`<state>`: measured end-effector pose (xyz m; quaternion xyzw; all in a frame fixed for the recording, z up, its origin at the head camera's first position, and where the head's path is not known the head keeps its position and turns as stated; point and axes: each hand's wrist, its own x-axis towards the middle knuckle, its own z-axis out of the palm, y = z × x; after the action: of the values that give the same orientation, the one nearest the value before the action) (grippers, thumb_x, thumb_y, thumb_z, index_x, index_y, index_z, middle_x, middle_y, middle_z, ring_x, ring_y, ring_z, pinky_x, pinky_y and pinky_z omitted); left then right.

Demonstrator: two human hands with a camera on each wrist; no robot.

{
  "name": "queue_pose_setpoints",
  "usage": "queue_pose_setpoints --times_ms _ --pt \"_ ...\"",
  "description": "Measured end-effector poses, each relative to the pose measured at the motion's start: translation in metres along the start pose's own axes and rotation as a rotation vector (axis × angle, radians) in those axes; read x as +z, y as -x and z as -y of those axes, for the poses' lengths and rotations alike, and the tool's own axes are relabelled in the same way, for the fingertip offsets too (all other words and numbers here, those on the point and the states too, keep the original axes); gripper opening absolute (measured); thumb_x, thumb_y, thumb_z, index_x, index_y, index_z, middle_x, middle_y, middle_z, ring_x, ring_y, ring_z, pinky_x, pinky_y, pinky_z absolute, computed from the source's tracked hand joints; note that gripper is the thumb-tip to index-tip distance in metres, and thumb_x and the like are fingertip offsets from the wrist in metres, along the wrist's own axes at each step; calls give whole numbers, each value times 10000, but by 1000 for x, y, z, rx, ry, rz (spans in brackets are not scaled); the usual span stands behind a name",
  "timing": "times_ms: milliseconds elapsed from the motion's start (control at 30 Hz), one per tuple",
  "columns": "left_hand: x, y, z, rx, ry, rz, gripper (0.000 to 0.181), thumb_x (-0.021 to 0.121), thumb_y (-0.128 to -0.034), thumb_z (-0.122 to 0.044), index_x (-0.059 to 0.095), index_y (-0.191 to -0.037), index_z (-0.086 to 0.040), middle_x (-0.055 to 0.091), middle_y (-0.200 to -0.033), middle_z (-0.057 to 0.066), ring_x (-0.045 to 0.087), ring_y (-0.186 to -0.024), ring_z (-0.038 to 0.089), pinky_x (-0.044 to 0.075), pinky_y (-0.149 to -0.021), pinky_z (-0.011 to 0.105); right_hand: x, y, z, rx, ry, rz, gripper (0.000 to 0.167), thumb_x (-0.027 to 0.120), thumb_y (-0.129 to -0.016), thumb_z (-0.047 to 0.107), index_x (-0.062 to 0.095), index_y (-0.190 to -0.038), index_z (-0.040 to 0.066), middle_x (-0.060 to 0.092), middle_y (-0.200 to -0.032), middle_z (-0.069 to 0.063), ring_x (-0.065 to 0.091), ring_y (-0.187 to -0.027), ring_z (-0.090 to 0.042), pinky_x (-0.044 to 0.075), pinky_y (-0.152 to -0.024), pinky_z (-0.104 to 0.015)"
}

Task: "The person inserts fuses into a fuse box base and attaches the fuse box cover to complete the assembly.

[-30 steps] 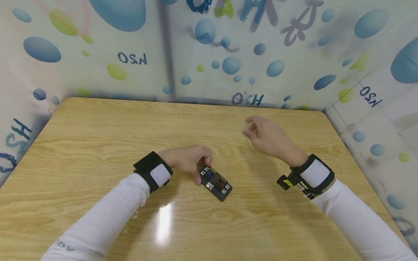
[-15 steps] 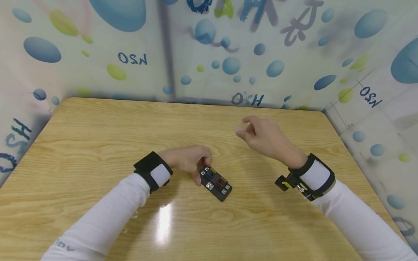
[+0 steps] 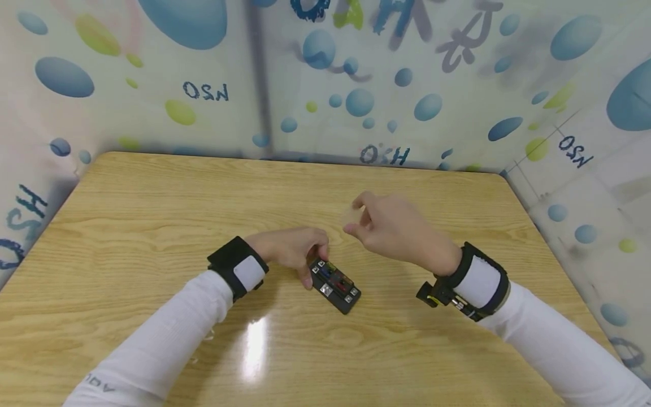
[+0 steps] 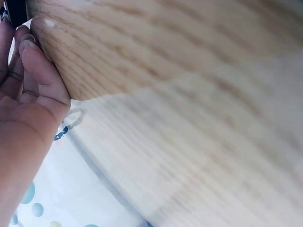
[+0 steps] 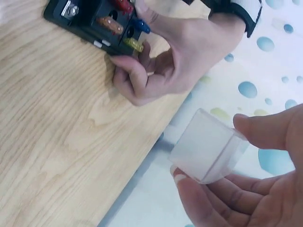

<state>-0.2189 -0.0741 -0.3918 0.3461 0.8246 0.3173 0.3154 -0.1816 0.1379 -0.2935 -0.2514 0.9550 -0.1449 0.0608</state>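
A black fuse block (image 3: 335, 287) lies slantwise on the wooden table. Several coloured blade fuses sit in it: in the right wrist view I make out a brown fuse (image 5: 110, 25), a blue fuse (image 5: 141, 26) and a yellow fuse (image 5: 134, 44). My left hand (image 3: 291, 249) pinches the block's far-left end between thumb and fingers. Up and to the right of the block, my right hand (image 3: 399, 232) is raised above the table. Between its thumb and fingers it pinches a translucent box-shaped plastic cover (image 5: 208, 146), apart from the block. The left wrist view catches just a corner of the block.
The wooden table (image 3: 178, 198) stretches around both hands, its far edge against a bubble-patterned backdrop (image 3: 213, 124). A black strap (image 3: 239, 268) circles the left wrist, and another strap (image 3: 480, 282) with a small camera is on the right.
My right hand has moved left and toward me, bringing the translucent cover closer to the fuse block. The left hand and the block have stayed in place.
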Motion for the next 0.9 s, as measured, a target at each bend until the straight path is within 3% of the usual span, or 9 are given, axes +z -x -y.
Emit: queue_pose_setpoints --times_ms 300,500,667,900 --pt "0 -1 0 -4 -38 -9 514 932 -553 -80 610 -951 -136 596 -969 0 538 -871 151 461 -790 279 22 -1 17 -94 65 77 432 637 -935 376 641 -1133 -8 663 -682 -23 523 -496 -57 415 -487 -209" --pt "0 -1 0 -29 -44 -10 485 946 -542 -100 597 -874 -148 580 -906 -8 523 -831 149 452 -742 282 34 -3 24 -167 49 110 264 608 -944 297 600 -783 89 456 -589 45 373 -453 -53 269 -431 -192" --pt "1 -1 1 4 -26 -13 482 938 -536 -74 592 -863 -149 571 -897 -17 520 -833 147 454 -743 279 40 -5 28 -141 75 155 241 639 -903 278 566 -719 140 463 -594 57 410 -482 -70 301 -436 -208" --pt "0 -1 1 13 -3 -3 494 930 -563 -71 605 -925 -150 575 -926 -15 522 -840 149 466 -739 275 47 -8 29 -223 134 197 327 686 -877 265 504 -623 170 341 -517 107 357 -478 -55 266 -435 -202"
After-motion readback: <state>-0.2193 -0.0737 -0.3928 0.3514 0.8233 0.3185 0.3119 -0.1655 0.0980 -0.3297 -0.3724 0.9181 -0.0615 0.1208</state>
